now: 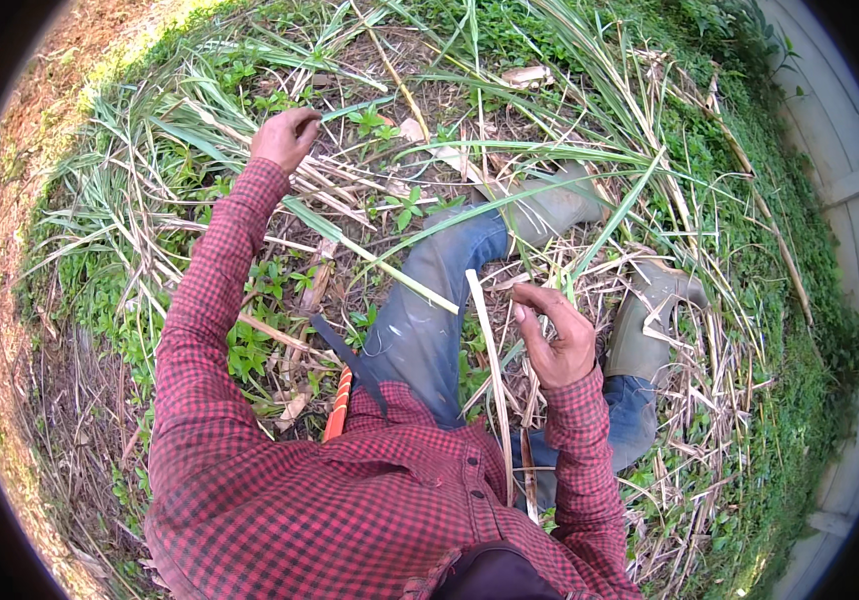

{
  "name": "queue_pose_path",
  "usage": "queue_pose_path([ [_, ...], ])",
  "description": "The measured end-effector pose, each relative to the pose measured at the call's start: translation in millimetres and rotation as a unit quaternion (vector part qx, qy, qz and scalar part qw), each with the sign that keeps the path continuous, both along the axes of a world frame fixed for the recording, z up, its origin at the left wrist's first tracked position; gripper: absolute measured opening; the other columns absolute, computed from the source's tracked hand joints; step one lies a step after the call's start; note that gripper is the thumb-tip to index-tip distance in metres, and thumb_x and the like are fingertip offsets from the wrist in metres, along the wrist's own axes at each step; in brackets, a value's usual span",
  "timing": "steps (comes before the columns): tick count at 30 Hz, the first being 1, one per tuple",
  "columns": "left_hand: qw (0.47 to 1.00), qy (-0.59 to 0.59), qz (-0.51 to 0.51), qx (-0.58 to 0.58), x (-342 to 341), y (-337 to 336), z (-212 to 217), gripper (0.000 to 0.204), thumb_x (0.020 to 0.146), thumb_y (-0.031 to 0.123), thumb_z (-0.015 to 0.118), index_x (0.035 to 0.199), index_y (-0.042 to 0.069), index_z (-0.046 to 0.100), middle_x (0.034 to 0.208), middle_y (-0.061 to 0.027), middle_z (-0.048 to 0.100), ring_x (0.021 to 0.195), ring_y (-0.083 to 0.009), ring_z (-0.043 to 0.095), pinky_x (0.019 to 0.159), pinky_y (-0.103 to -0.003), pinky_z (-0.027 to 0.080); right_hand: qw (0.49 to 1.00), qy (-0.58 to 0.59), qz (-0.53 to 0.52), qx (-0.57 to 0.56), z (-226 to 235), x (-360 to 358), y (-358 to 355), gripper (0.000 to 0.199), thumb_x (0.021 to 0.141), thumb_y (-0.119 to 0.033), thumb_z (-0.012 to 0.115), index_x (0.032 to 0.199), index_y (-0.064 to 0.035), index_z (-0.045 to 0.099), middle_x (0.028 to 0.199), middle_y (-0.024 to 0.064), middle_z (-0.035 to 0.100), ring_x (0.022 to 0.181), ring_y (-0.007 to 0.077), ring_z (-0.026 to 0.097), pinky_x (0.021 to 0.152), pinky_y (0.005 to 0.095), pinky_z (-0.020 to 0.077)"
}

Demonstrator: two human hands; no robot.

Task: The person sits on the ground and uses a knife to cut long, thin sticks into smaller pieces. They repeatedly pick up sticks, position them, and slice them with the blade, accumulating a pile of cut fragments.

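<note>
I keep my left hand (286,136) stretched far out ahead of my left boot (549,203), fingers pinched shut on a long green leaf blade (369,255), so the blade runs taut and slanting back across my jeans (429,300) instead of flopping into the tangle. My right hand (552,335) stays close in, just behind that boot and above my knee, curled loosely around thin dry stalks; its fingers are bent in, but I cannot tell how firmly they close. Beside it, on the boot's near side, a pale dry stalk (489,375) stands almost upright and runs down toward my checked shirt (369,510). I cannot tell whether my right hand actually touches it.

The blade I pull is narrow, flat and bright green, paler toward the near end, straight because of the tension. The stalk is straw-coloured, stiff, split-looking at the top. Left of the boot, tucked by my thigh, lies a tool with an orange handle (337,405) and a dark blade (347,358), out of both hands. My right boot (654,315) sits in dry litter to the right
</note>
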State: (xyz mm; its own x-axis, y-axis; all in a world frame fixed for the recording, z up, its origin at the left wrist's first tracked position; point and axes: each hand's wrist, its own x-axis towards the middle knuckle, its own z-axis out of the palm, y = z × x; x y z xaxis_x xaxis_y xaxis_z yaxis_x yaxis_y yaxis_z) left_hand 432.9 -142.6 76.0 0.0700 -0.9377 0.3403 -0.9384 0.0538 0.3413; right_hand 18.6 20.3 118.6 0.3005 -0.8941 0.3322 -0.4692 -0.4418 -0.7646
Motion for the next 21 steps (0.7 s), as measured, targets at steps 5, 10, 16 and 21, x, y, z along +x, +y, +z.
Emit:
queue_pose_path([
  [5,0.977,0.181,-0.004,0.109,-89.4,-132.4,-108.6,0.023,0.083,0.015,0.061,0.105,0.009,0.065,0.097,-0.0136,0.067,0.089,-0.0241,0.065,0.085,-0.034,0.049,0.989,0.031,-0.027,0.140,-25.9,-32.0,26.2,0.021,0.083,-0.003,0.059,0.103,0.0010,0.062,0.096,0.0152,0.065,0.083,0.0233,0.066,0.072,0.0289,0.0520],
  [10,0.922,0.275,0.172,0.210,-104.0,-239.8,-250.3,0.038,0.083,0.023,0.055,0.116,0.005,0.058,0.113,-0.0222,0.059,0.107,-0.0343,0.056,0.091,-0.037,0.044,0.962,-0.013,-0.164,0.216,-56.7,-62.5,58.3,0.021,0.084,-0.002,0.058,0.104,0.0046,0.061,0.091,0.0137,0.065,0.083,0.0169,0.064,0.075,0.0259,0.0503],
  [16,0.919,0.331,0.032,0.214,-68.2,-258.8,-321.1,0.030,0.086,0.015,0.055,0.111,-0.002,0.056,0.106,-0.0153,0.061,0.096,-0.0248,0.060,0.070,-0.037,0.054,0.922,-0.067,-0.254,0.283,-84.6,-79.9,85.3,0.024,0.084,-0.007,0.060,0.106,0.0032,0.062,0.090,0.0140,0.067,0.079,0.0168,0.066,0.072,0.0271,0.0513],
  [21,0.686,0.612,0.177,0.351,-110.5,-246.7,-247.6,0.026,0.086,0.020,0.058,0.107,0.005,0.056,0.096,-0.0078,0.061,0.087,-0.0196,0.059,0.069,-0.037,0.055,0.922,-0.061,-0.250,0.291,-91.4,-70.2,82.7,0.025,0.085,-0.010,0.061,0.106,0.0030,0.062,0.087,0.0130,0.068,0.078,0.0153,0.065,0.070,0.0260,0.0512],
])
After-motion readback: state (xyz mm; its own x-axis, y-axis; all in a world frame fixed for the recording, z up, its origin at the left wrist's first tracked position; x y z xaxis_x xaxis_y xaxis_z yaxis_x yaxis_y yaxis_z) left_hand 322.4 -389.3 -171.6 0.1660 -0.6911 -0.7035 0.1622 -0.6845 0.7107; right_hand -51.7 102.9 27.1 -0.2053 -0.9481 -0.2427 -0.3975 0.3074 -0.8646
